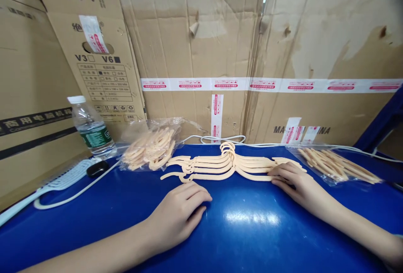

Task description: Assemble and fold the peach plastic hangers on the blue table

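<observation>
Several cream plastic clothes hangers (214, 169) lie overlapped in a row on the blue table, their hooks pointing to the back. My right hand (292, 179) is closed at the right end of the nearest hanger, thumb and fingers about its arm. Below the left part of the row, my left hand (184, 208) rests palm down, fingers loosely stretched and nothing held. Its knuckles come close to the nearest hanger; whether they touch it I cannot tell. Separate curved pieces sit at the left ends of the hangers.
A clear bag of cream curved pieces (151, 149) lies at the back left, another bag of long pieces (338, 164) at the right. A water bottle (92, 132), a black oval object (97, 168), a pale blue brush (64, 176) and a white cable stand left. Cardboard (195, 50) walls the back.
</observation>
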Demonstrator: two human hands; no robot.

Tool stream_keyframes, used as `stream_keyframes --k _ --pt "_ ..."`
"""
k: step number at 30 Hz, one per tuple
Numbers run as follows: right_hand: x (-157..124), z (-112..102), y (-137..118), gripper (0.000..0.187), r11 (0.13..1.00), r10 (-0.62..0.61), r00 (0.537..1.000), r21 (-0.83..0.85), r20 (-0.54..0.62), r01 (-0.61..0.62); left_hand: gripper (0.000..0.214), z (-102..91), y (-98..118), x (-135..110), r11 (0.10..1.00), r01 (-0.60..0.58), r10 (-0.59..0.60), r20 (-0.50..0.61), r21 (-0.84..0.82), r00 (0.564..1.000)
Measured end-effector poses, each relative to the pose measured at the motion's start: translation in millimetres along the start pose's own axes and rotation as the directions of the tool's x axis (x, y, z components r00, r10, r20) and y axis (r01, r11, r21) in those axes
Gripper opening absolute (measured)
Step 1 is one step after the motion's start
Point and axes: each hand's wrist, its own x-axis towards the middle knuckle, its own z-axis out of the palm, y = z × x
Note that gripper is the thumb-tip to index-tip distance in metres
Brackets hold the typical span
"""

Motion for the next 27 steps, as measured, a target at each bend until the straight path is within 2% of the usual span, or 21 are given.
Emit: stream_keyframes --k 6,10,13,16,19,21,22,25,27 --pt "0.6 0.1 -2.3 0.017 0.999 0.029 1.000 0.015 -0.012 -0.029 0.030 -4.5 3.2 -0.1 0.986 0.044 -0.039 0.034 -0.159 0.999" --pt "2.0 -4.3 -8.7 0.018 0.993 0.102 0.995 0.053 0.012 -0.103 0.027 -10.2 11.3 1.1 0.912 0.235 -0.228 0.062 -0.335 0.972" --pt "1.2 -8.1 -14.4 0.019 0.978 0.176 0.983 0.102 0.060 -0.181 0.028 -14.3 16.0 1.2 0.726 0.367 -0.320 0.187 -0.581 0.929" --pt "-0.8 -10.4 -18.9 0.019 0.965 0.214 0.974 0.141 0.067 -0.222 0.034 -13.0 15.8 -0.8 0.472 0.377 -0.261 0.282 -0.797 0.923" --pt "-1.1 -11.9 -23.0 0.020 0.956 0.241 0.970 0.159 0.043 -0.245 0.040 -5.4 12.4 -1.8 0.317 0.360 -0.282 0.275 -0.877 0.919" --pt "0.3 -13.3 -26.0 0.020 0.958 0.236 0.972 0.163 0.010 -0.235 0.039 0.0 10.8 -0.3 0.233 0.361 -0.415 0.243 -0.903 0.877" --pt "1.2 -14.3 -27.5 0.020 0.960 0.231 0.973 0.164 -0.015 -0.226 0.036 1.9 10.6 1.1 0.193 0.353 -0.501 0.217 -0.916 0.838" --pt "2.9 -17.3 -30.6 0.022 0.963 0.229 0.967 0.168 -0.110 -0.209 0.030 3.7 12.1 5.9 0.094 0.306 -0.716 0.149 -0.947 0.682" --pt "2.0 -18.9 -30.9 0.022 0.961 0.242 0.956 0.176 -0.168 -0.213 0.035 3.0 13.9 8.8 0.043 0.258 -0.801 0.121 -0.965 0.587"
